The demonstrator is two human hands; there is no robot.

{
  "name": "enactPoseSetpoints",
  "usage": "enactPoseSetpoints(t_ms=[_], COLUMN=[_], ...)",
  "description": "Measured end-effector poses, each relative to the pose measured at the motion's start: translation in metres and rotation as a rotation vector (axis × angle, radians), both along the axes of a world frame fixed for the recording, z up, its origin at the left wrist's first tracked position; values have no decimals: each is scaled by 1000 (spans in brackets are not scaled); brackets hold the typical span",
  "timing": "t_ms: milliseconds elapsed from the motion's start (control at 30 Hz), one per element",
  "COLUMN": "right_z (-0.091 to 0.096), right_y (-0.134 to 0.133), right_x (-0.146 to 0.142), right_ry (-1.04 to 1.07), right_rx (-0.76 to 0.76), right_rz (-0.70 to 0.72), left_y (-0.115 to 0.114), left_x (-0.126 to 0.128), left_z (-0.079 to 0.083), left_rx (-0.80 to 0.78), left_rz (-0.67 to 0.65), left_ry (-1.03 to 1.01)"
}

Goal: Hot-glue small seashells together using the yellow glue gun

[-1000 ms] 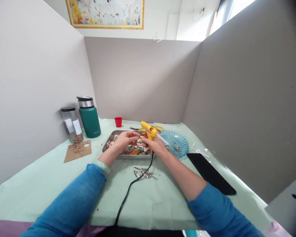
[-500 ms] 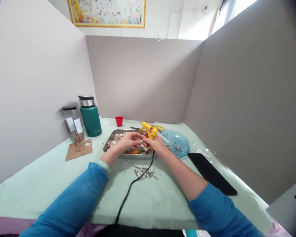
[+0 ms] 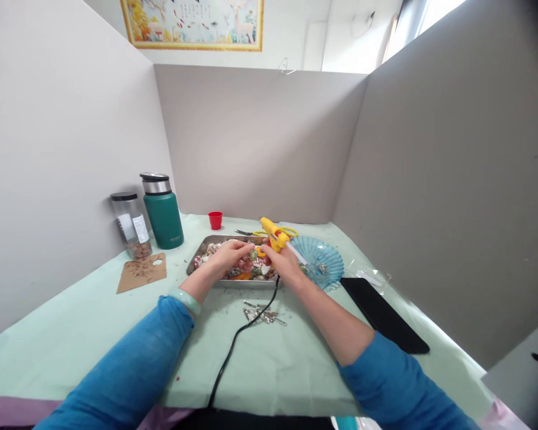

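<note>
My right hand [image 3: 283, 263] is wrapped round a yellow glue gun [image 3: 272, 233], its black cord [image 3: 237, 340] trailing toward me across the table. Pinched in the fingers of my left hand [image 3: 226, 257] is a small greenish shell [image 3: 253, 255], held right at the gun's tip. Both hands hover over a metal tray [image 3: 196, 258] filled with several mixed shells.
A blue glass dish [image 3: 325, 258] sits right of the tray, yellow scissors [image 3: 287, 230] behind it. A green flask [image 3: 162, 212], a clear jar [image 3: 131, 225], a red cup [image 3: 214, 220] and a cardboard piece [image 3: 142, 272] stand left. Metal clips [image 3: 264, 315] and a black phone [image 3: 384, 315] lie near me.
The glue gun has tilted up slightly and its tip has come against the small shell in my left fingers. Both hands stay over the tray.
</note>
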State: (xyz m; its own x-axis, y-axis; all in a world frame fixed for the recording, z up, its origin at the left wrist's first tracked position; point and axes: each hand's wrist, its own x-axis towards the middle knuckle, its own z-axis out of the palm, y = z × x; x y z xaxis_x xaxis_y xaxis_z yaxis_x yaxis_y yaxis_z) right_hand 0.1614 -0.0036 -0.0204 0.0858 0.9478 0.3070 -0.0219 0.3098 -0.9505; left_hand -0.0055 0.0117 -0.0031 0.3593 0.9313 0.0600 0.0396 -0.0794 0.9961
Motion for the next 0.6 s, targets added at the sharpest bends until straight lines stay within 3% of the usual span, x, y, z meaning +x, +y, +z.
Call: enactPoseSetpoints(t_ms=[233,433,600], right_z=[-4,-4,-2], right_y=[4,5,3], right_x=[1,0,0], right_ry=[40,29,19], right_rx=[-39,-49,-47], right_rz=[22,18,7], left_y=[1,3,1], left_x=[-3,-9,-13], left_z=[6,10,12], left_rx=[-162,-290,-240], left_rz=[-17,-44,-130], left_ry=[-318,-449,-540])
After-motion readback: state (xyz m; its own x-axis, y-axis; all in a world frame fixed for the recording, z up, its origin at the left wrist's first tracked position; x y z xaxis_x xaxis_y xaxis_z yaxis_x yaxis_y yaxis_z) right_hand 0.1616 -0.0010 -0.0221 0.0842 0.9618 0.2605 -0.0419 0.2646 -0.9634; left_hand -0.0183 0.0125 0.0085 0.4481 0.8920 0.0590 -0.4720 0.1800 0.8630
